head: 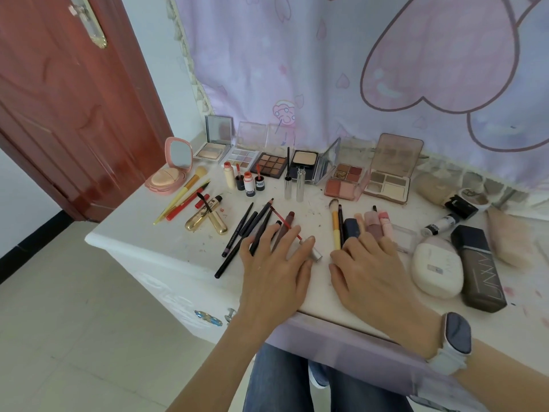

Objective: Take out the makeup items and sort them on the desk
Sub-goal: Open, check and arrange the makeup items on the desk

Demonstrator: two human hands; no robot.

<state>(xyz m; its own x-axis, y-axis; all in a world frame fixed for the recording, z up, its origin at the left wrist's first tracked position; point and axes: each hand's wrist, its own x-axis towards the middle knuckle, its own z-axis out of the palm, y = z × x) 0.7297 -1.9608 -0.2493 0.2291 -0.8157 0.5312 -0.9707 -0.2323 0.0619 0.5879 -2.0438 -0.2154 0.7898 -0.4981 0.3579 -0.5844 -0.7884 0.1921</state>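
From the head view, little writing can be read: the dark rectangular bottle (478, 269) at the right carries large pale letters along its side, too skewed to spell out, and the small black-and-white tube (439, 224) behind it has print too blurred to read. The small red-capped bottles (249, 184) near the middle show digits like "0000".

The white surface (166, 242) is smudged with pink and brown marks. A row of open palettes (269, 165) stands along its back edge against a lilac curtain (326, 69) printed with hearts, with a pink mirror compact (169, 171) at the left end. A red-brown door (68, 114) and pale floor tiles (74, 322) lie to the left.

The left hand (273, 269) lies flat, fingers spread and released, on a fan of dark pencils (246, 230) and a red-stemmed wand with a silver cap (312, 251). The right hand (371, 272), wearing a watch (456, 334), rests open with its fingertips on lip tubes (377, 223) beside a yellow-handled brush (335, 224); neither hand grasps anything. A white oval case (436, 270) sits just right of it.

At the far right a pale brush (511, 239) is blurred, and the items behind it are hard to tell apart.
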